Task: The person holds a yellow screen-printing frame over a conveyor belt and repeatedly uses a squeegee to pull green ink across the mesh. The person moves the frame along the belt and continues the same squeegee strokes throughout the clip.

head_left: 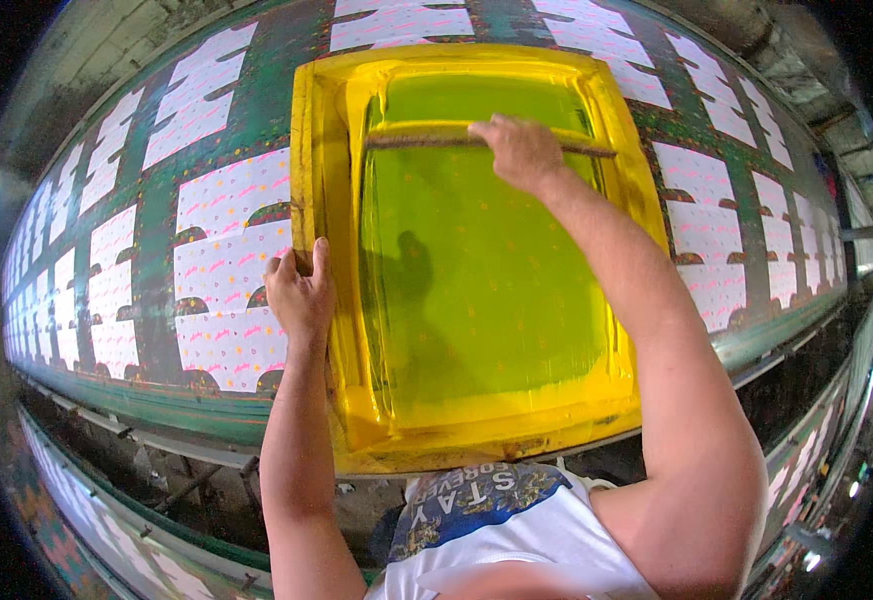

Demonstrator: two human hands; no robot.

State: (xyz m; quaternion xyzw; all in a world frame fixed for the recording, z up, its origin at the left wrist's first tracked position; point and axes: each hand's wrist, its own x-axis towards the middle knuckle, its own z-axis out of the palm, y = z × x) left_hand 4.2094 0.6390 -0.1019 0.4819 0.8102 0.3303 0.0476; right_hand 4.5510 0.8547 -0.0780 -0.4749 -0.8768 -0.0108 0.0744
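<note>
A yellow-framed printing screen point(325, 180) with green-yellow mesh lies on a long printing table. My right hand point(520, 150) reaches to the far end of the screen and grips a long wooden squeegee point(417, 140) lying across the mesh. My left hand point(300, 295) grips the left edge of the screen frame near its middle. Yellow ink coats the frame's inner borders and pools along the near edge.
The long green table point(157, 220) runs left and right, covered with white fabric pieces point(232, 250) printed with small pink marks. A metal rail point(147, 430) runs along the table's near edge. Another printed table surface point(87, 500) lies lower left.
</note>
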